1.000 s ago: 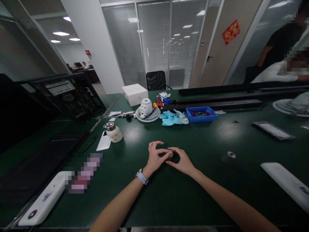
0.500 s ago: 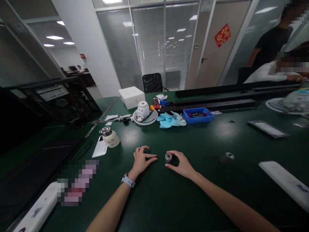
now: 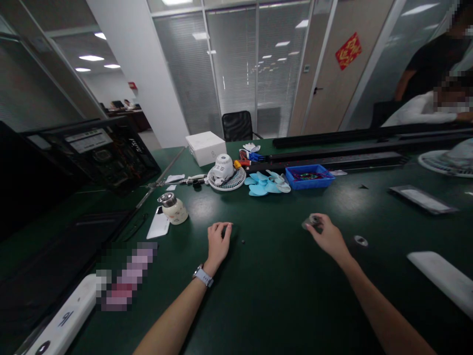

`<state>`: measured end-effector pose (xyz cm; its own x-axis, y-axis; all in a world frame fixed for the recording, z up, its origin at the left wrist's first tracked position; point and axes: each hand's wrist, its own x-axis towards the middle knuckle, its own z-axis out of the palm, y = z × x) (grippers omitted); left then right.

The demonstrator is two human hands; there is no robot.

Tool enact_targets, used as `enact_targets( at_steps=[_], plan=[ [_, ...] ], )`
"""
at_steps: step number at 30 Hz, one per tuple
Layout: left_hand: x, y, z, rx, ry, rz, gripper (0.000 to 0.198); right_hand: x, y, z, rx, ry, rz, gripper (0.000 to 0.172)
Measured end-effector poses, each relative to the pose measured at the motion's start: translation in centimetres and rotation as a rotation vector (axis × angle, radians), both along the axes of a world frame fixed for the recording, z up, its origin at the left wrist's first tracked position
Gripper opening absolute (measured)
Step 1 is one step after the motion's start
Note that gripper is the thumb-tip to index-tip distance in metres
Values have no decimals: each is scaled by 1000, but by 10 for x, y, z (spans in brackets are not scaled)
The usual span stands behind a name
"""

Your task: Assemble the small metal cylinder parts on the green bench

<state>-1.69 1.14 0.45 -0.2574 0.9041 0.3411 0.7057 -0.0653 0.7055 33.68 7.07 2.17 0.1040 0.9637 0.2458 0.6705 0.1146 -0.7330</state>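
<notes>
In the head view, my right hand (image 3: 328, 239) is closed with thumb and fingers on a small metal cylinder (image 3: 312, 221), blurred by motion and tilted. Another round metal piece (image 3: 360, 240), like the end of a similar cylinder, is on the table to the right of that hand. My left hand (image 3: 219, 243) rests at centre left with its fingers curled and thumb and fingertips together; whether anything sits in them is hidden. A tiny dark part (image 3: 243, 241) lies on the green tabletop just right of my left hand.
Behind the hands stand a white fan housing (image 3: 223, 170), light-blue fan blades (image 3: 264, 183) and a blue tray (image 3: 310, 178) of wires. A cream bottle (image 3: 175, 211) stands at left by a white phone (image 3: 158, 228). White long pieces (image 3: 439, 276) lie at both sides. Two people are at far right.
My right hand has moved right and slightly away from me, carrying the metal cylinder. My left hand's spread fingers have drawn together. The tiny dark part now shows on the table between them.
</notes>
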Motion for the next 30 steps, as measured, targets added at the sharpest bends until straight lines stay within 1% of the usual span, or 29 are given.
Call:
enact_targets(
  at_steps=[2, 4, 7, 9, 11, 12, 13, 14, 15, 17, 19, 20, 22, 24, 27, 29, 30],
  plan=[
    [0, 1, -1, 5, 1, 3, 34, 25, 9, -7, -54, -144, -144, 42],
    [0, 1, -1, 8, 3, 5, 34, 42, 16, -15, -89, -248, -214, 42],
    [0, 1, -1, 7, 10, 10, 33, 49, 20, -21, -93, -307, -202, 45],
    [0, 1, -1, 12, 18, 15, 32, 43, 18, -18, -13, -310, -178, 57],
    [1, 1, 0, 22, 22, 23, 31, 29, 10, -8, 159, -303, -170, 72],
    [1, 1, 0, 27, 22, 29, 30, 18, 5, -1, 260, -297, -166, 76],
    [1, 1, 0, 30, 20, 33, 30, 5, -1, 6, 351, -293, -145, 74],
    [0, 1, -1, 30, 17, 34, 30, -9, -8, 13, 417, -296, -98, 68],
    [0, 1, -1, 31, 15, 33, 29, -26, -14, 19, 451, -309, -17, 58],
    [0, 2, -2, 35, 14, 30, 29, -62, -26, 25, 425, -352, 237, 40],
    [0, 2, -3, 47, 17, 28, 28, -98, -35, 25, 315, -378, 482, 33],
    [0, 1, -3, 53, 18, 28, 28, -113, -37, 22, 256, -377, 556, 32],
    [0, 1, -2, 61, 20, 29, 27, -138, -39, 16, 175, -375, 605, 33],
    [1, 0, -1, 64, 22, 30, 27, -153, -37, 9, 148, -394, 599, 30],
    [3, -1, 1, 61, 19, 32, 26, -159, -34, 0, 162, -413, 600, 20],
    [3, -1, 1, 58, 14, 32, 26, -158, -34, -5, 174, -392, 596, 21],
    [3, 0, 1, 58, 11, 32, 26, -158, -34, -6, 176, -376, 592, 24]
  ],
)
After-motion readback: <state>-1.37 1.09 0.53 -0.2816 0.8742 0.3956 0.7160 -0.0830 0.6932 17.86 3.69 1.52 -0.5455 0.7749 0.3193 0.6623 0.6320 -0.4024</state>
